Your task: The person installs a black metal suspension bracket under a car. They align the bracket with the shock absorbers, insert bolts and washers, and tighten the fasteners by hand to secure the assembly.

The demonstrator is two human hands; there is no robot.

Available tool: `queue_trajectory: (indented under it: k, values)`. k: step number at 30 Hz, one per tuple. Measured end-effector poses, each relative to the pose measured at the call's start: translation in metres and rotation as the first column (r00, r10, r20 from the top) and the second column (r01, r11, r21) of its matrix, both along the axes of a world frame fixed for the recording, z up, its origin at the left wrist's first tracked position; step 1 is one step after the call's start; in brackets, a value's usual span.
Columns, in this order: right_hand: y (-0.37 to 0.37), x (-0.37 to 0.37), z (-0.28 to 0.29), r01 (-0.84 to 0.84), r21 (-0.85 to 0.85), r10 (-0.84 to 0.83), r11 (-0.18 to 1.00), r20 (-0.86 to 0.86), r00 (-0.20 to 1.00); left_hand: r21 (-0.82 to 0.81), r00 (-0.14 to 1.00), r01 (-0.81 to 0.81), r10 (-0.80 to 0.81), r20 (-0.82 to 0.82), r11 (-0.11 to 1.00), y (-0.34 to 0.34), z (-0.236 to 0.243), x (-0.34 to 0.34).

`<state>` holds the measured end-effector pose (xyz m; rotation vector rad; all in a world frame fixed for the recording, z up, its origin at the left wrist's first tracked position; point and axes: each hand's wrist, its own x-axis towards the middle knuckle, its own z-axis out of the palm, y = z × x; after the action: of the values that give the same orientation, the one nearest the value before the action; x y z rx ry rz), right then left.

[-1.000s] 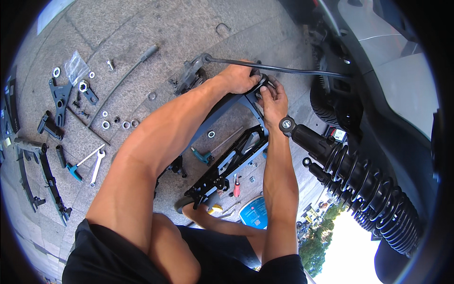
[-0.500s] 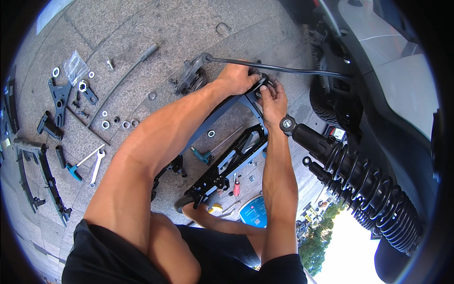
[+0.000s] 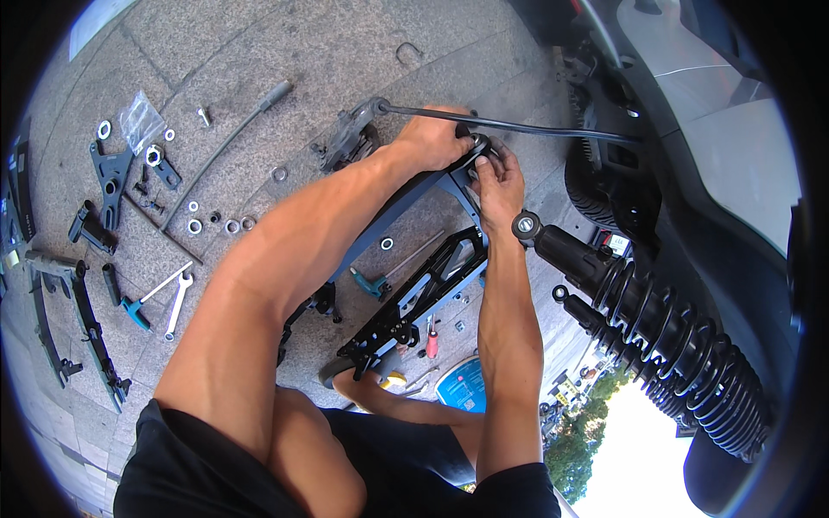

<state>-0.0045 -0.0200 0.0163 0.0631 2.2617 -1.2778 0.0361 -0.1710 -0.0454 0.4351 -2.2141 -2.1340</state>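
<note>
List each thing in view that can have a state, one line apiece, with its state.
Left hand: closed over the top end of the black frame.
Right hand: fingers pinched on the same end.
Black frame: held up, its lower end on the pavement.
Black cable: stretched from the brake caliper to the vehicle.
Two shock absorbers: upper eyes free, unattached.
Wrench: lying flat, untouched.
Washers: loose on the pavement.

Frame end (image 3: 471, 160) hidden under both hands, coil shocks (image 3: 682, 354) cut by rim, washers (image 3: 216, 224) too small to tell
</note>
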Motion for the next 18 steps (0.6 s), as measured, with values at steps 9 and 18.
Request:
queue_trajectory:
  k: [9,18]
  values:
    - [-0.002,0.000,0.002,0.006,0.027,-0.006,1.000,-0.012,1.000,-0.047,0.995,0.101,-0.102,-0.020,0.994,-0.002,-0.005,-0.006]
    - [0.000,0.002,-0.005,0.019,-0.016,-0.019,1.000,-0.030,0.999,-0.375,0.999,0.042,-0.030,0.036,0.926,0.037,0.025,0.034]
